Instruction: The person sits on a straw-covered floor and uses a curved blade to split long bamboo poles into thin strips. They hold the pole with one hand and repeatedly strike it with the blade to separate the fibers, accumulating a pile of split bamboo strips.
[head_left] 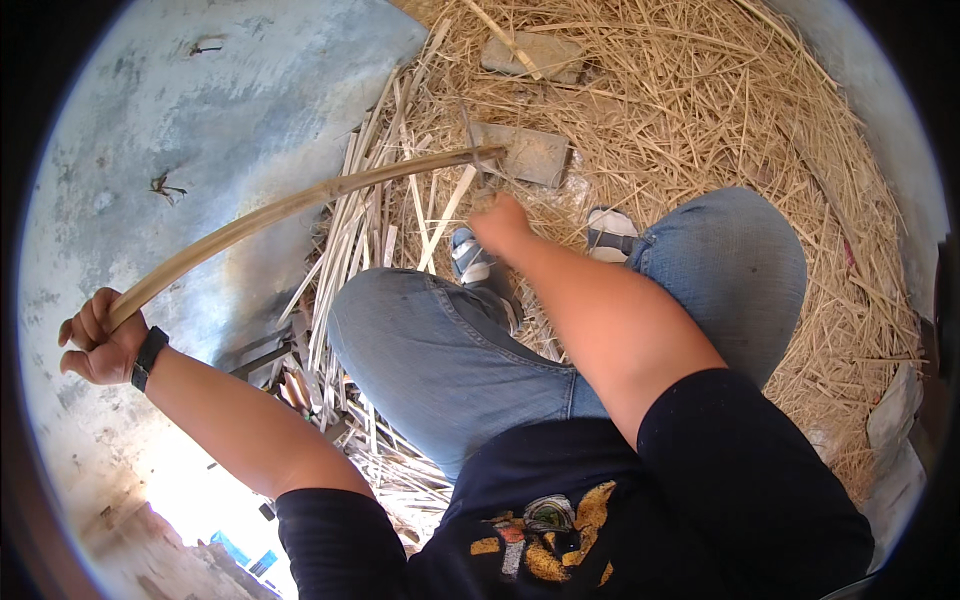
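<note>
My left hand [105, 338], out at the far left with a black band on its wrist, is closed around one end of a long bamboo strip [290, 202]. The strip runs across to the right, and its other end lies over a flat grey-brown block [538, 157] on the floor. Close to that end my right hand [500, 225] is closed on the handle of a knife. The knife's thin, dark blade [466, 122] points away from me and crosses the strip; its exact shape is hard to make out.
Straw-like shavings [690, 110] cover the floor ahead and to the right. Another block [532, 57] lies farther off among them. Several pale split strips [345, 215] are heaped along the left wall [230, 110]. My jeans-clad knees are bent on either side of my right forearm.
</note>
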